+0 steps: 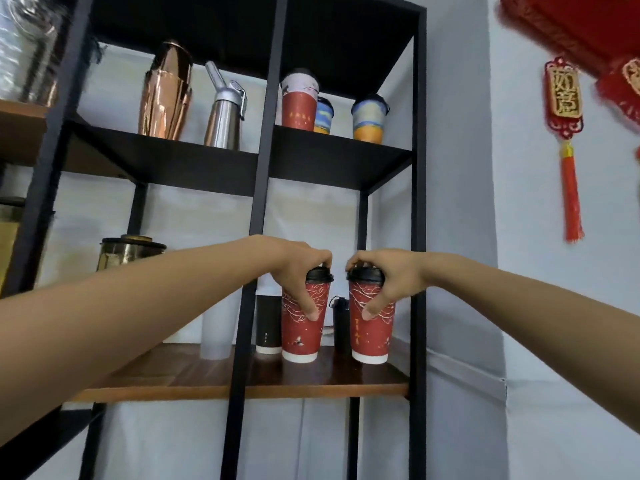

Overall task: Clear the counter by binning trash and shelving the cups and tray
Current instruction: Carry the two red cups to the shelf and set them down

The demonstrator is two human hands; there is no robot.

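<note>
Both arms reach up to a black metal shelving unit (pixel 419 237) against a pale wall. Left hand (pixel 298 271) grips the left red paper cup (pixel 302 336) from the top, fingers curled over its black lid, thumb pressed on the cup's side. Right hand (pixel 388 277) grips the right red paper cup (pixel 370 336) the same way, fingers over the lid, thumb down the side. Both cups stand upright on the wooden shelf (pixel 242 386), near each other but apart, right half of the unit. Between and behind them, a small black bottle (pixel 341 323). Just left of the left cup, a black cup (pixel 268 323); further left a frosted white cylinder (pixel 216 327) and a dark lidded metal canister (pixel 130 252).

Black shelf above: copper shaker (pixel 166 91), silver cream whipper (pixel 225 109), then one red-and-pale cup (pixel 299 100) and two blue-and-orange cups (pixel 369 117) on the right. Red hanging knot ornament (pixel 564 133) with tassel on the right wall.
</note>
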